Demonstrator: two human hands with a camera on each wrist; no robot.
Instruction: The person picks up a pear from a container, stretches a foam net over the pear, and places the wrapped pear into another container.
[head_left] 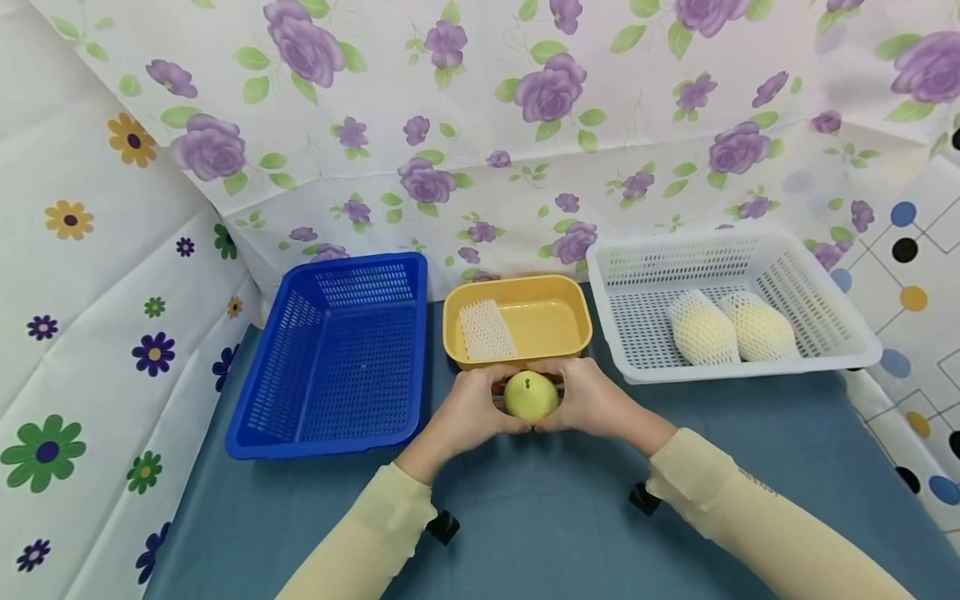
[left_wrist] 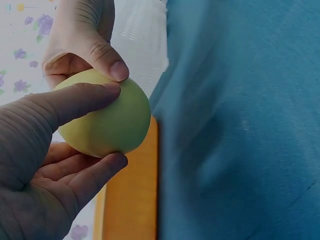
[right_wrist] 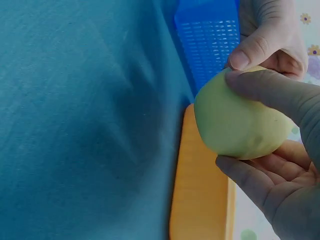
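A yellow-green pear (head_left: 531, 397) with a short dark stem is held between both hands, just in front of the yellow tray (head_left: 555, 329). My left hand (head_left: 474, 407) grips its left side, thumb across the near face and fingers behind. From the other side my right hand (head_left: 588, 395) grips it the same way, and the two thumbs nearly meet. In the left wrist view the pear (left_wrist: 112, 117) shows bare skin with no net. A white foam net sleeve (head_left: 487, 330) lies flat in the left part of the tray.
At the left stands a blue basket (head_left: 330, 442) with nothing visible in it. The white basket (head_left: 750, 367) at the right holds two net-wrapped pears (head_left: 703, 329). A flowered cloth (head_left: 465, 108) hangs behind; a blue-green cloth (head_left: 540, 525) covers the table.
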